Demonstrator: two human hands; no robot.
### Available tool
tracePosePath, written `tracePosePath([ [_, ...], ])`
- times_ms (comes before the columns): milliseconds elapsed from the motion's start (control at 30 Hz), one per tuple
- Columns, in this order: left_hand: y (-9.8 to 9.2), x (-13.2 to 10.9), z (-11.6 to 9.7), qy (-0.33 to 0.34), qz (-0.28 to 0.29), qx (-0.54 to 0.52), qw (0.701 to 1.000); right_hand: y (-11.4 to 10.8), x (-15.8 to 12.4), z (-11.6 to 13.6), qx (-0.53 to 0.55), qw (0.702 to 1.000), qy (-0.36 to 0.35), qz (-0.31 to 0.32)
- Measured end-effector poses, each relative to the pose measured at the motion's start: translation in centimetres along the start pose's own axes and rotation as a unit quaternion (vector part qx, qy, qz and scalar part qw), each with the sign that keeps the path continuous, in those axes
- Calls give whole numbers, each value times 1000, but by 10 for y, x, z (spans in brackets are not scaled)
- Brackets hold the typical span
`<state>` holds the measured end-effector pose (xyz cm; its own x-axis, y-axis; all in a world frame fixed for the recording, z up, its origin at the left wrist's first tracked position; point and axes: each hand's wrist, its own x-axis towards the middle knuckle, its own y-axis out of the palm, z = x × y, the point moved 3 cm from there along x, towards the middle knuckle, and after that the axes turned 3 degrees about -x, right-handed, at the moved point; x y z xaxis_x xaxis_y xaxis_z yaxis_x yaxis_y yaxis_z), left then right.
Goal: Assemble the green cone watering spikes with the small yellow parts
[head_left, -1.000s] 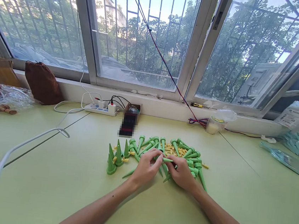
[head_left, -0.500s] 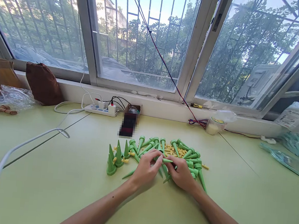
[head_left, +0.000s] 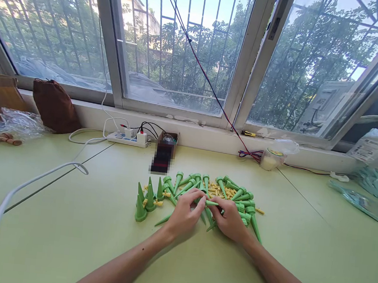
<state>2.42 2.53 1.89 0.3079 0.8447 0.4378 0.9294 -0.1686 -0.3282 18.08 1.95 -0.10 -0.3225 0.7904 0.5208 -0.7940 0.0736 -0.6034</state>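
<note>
"Room to move?"
"The worktop [head_left: 64,232] spreads out either side; loose green spikes [head_left: 239,192] crowd close beyond."
"The held spike [head_left: 211,203]?"
"Slim, green, tapering, sideways in the left hand [head_left: 186,211]. The right hand [head_left: 230,218] curls at its tip; its grip, nobody can tell."

The spikes [head_left: 150,197] look smooth plastic, the pouch [head_left: 55,107] matt cloth.

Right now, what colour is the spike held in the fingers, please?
The spike is green, clearest in the head view.
</note>
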Motion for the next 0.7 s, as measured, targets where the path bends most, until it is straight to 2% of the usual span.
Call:
tracePosePath([
  [700, -1, 0, -2, 1, 0, 5, 1000, 0, 0, -1, -4, 1000, -3, 2],
])
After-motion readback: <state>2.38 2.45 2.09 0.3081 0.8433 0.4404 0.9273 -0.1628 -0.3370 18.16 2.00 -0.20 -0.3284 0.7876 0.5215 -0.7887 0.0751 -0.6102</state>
